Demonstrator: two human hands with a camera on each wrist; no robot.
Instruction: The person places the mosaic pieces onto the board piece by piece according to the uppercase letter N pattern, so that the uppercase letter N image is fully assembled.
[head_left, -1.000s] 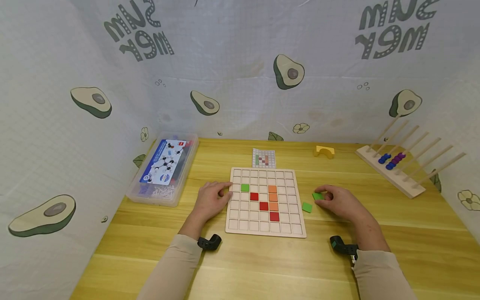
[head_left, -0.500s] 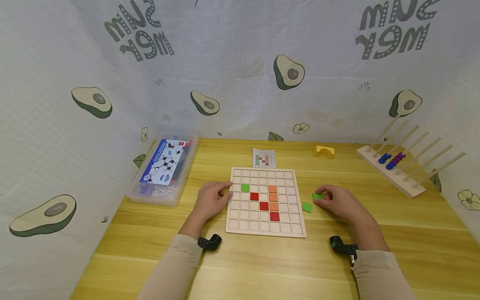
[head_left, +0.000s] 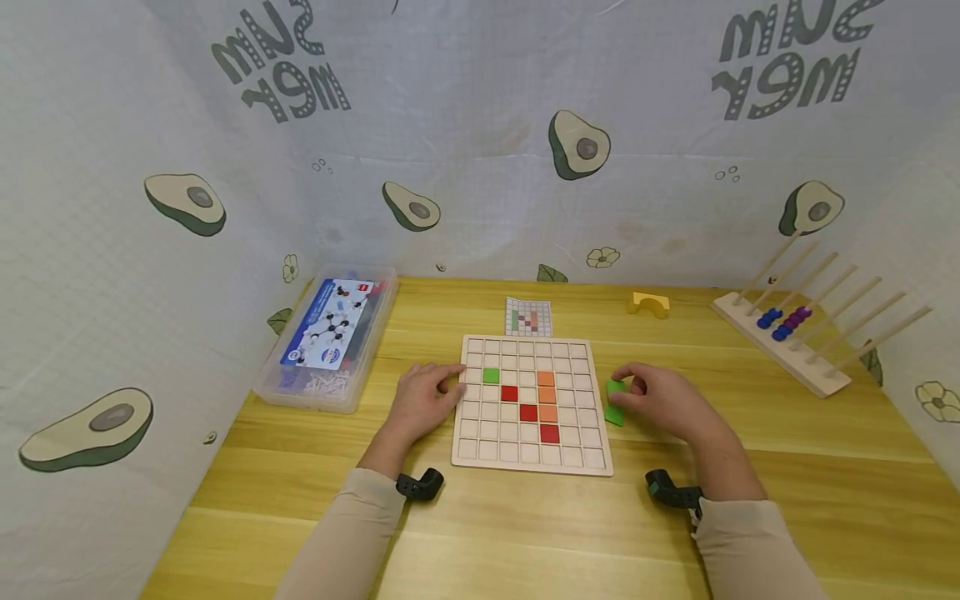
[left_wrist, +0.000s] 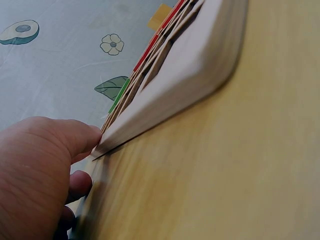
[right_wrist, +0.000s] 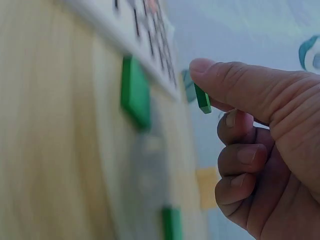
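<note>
My right hand (head_left: 663, 400) pinches a green square tile (right_wrist: 202, 100) between thumb and finger, held up just right of the board. Below it another green tile (head_left: 615, 415) lies on the table, overlapped by the held one in the head view. A further green tile (right_wrist: 172, 224) shows at the bottom of the right wrist view. My left hand (head_left: 423, 398) touches the left edge of the wooden grid board (head_left: 480, 450) with its fingertips. On the board sit a green tile (head_left: 491, 376), a diagonal of red tiles (head_left: 528, 412) and a column of orange tiles (head_left: 547, 395).
A small printed pattern card (head_left: 528, 305) lies behind the board. At the left stands a clear plastic box (head_left: 348, 367) with a labelled lid. A yellow arch block (head_left: 649, 304) and a wooden peg rack (head_left: 780, 346) with blue and purple pieces are at the back right.
My right hand has moved left, toward the board, with the green tile pinched in it, and is now over the tile lying beside the board. My left hand stays in place.
</note>
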